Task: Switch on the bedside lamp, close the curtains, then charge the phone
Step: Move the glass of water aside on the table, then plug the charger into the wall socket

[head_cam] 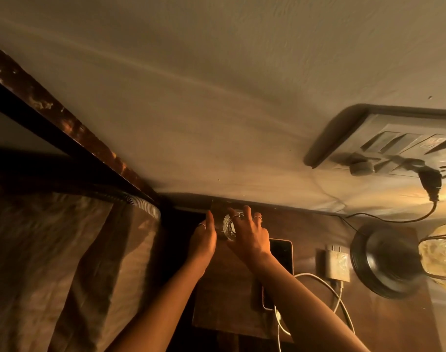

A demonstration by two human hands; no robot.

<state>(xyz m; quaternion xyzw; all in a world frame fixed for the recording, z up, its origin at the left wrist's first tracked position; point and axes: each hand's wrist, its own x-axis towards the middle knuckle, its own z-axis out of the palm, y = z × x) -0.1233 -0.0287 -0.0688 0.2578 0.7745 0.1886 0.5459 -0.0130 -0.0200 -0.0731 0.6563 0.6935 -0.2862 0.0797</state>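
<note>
The phone (pixel 280 252) lies screen-up and dark on the wooden bedside table (pixel 217 295), partly hidden under my right forearm. A white cable (pixel 318 280) is plugged into the phone's near end and runs to a white charger adapter (pixel 337 262), which lies loose on the table. At the right, the bedside lamp (pixel 384 260) glows on its black round base. At the back of the table, my right hand (pixel 247 235) has its fingers draped over the rim of a clear glass (pixel 228 228). My left hand (pixel 204 240) is flat and open against the glass's left side.
A wall switchboard (pixel 394 143) sits at the upper right, with a black plug (pixel 431 181) whose cord leads to the lamp. The bed, with a brown sheet (pixel 64 250) and a dark headboard (pixel 64 128), fills the left. No curtains are in view.
</note>
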